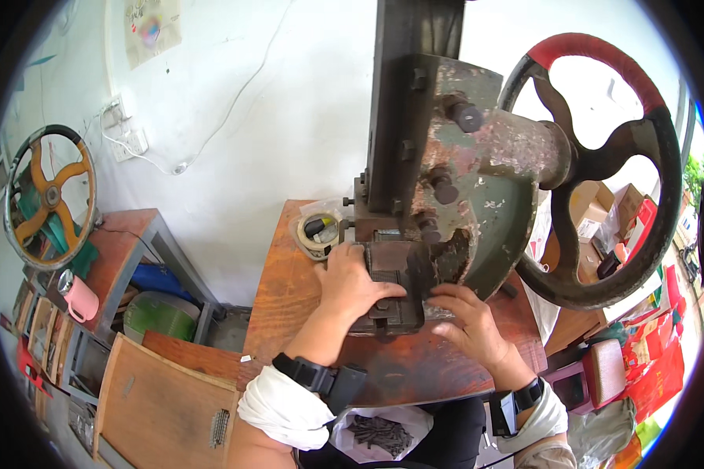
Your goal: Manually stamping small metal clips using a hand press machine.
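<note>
A heavy hand press [485,164] with worn, flaking paint stands on the wooden table [289,227]. At its base lies a dark metal block [391,254] with a ridged strip along it. My left hand [348,285] rests over the block's left side, thumb stretched to the right and fingers spread toward the back; part of the fingers is hard to make out. Beside the block's right edge, my right hand [471,322] has its thumb apart from its bent fingers, which reach the press near the block. Nothing shows in its grasp.
The press's large handwheel [665,187] rises at right. Behind my left hand stands a round container [313,244] with tape inside. A white bag [348,449] of dark metal pieces lies at my lap. A wooden board [156,406], pink mug [78,295] and second wheel [52,195] are left.
</note>
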Demonstrator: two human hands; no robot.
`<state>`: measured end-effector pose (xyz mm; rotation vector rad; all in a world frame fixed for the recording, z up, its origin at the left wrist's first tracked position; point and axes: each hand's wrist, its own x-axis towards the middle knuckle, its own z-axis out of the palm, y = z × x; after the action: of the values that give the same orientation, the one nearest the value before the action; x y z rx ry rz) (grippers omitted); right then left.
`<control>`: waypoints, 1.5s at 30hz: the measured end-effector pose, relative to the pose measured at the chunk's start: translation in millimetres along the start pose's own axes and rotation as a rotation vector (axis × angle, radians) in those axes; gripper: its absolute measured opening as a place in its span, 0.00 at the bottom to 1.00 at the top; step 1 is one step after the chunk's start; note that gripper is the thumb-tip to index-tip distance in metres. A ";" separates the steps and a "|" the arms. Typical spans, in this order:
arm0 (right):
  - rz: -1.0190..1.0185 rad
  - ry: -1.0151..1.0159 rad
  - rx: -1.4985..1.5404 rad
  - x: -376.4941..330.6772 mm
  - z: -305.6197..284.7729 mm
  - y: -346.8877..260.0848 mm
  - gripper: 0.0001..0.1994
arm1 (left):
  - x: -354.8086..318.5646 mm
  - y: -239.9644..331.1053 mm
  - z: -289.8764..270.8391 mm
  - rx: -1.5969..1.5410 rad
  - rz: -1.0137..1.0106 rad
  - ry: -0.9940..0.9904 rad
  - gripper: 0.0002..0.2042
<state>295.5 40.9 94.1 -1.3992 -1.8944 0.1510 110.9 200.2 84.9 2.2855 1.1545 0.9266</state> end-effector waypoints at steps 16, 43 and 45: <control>0.137 -0.072 0.101 -66.0 27.7 21.7 0.17 | 23.5 -64.5 3.3 -0.529 0.039 -0.085 0.16; 0.039 0.089 0.124 -77.5 44.5 34.9 0.11 | -2.5 11.3 -3.0 -0.180 -0.186 -0.110 0.30; 0.027 0.089 0.112 -78.1 44.3 33.8 0.11 | -0.9 5.2 -1.0 -0.196 -0.191 -0.113 0.30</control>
<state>302.0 1.7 6.9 -1.3343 -1.7679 0.2015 112.6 196.6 88.4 2.0062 1.1558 0.7909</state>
